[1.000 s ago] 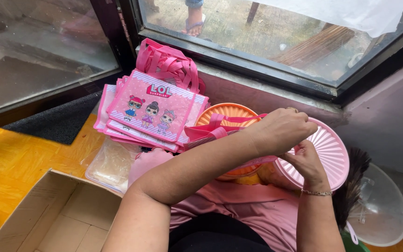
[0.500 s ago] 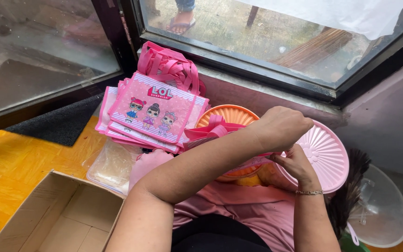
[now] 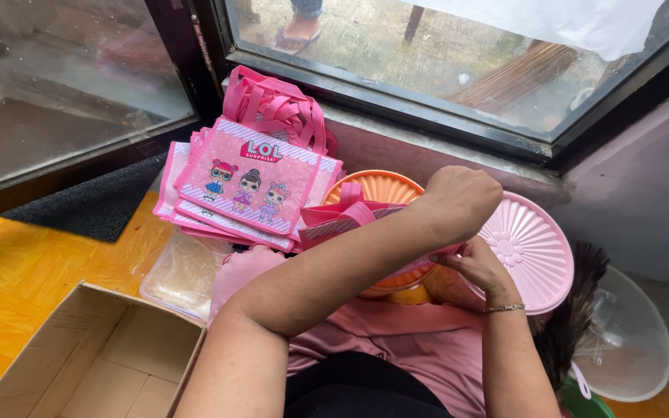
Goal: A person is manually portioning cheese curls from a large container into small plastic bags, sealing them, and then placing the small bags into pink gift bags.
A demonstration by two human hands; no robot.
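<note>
My left hand [image 3: 458, 203] is a closed fist reaching across from the left. It grips the edge of a pink striped tote bag [image 3: 340, 220] held over a round orange ribbed container [image 3: 381, 187]. My right hand [image 3: 472, 267], with a thin bracelet on the wrist, sits just under the left and pinches the same bag's lower edge. A pink ribbed round lid [image 3: 532, 246] lies right of both hands. Left of the hands, a stack of pink cartoon-doll tote bags [image 3: 245, 179] leans against the window sill.
An open cardboard box [image 3: 98, 364] stands on the yellow floor at lower left. A clear plastic packet [image 3: 183, 271] lies beside it. A clear round lid [image 3: 627, 337] and a dark brush [image 3: 574, 325] are at right. Behind the window, a person's foot [image 3: 297, 31] stands on concrete.
Both hands stay together on the pink bag. My right hand has dropped slightly below the left fist. The view has shifted a little.
</note>
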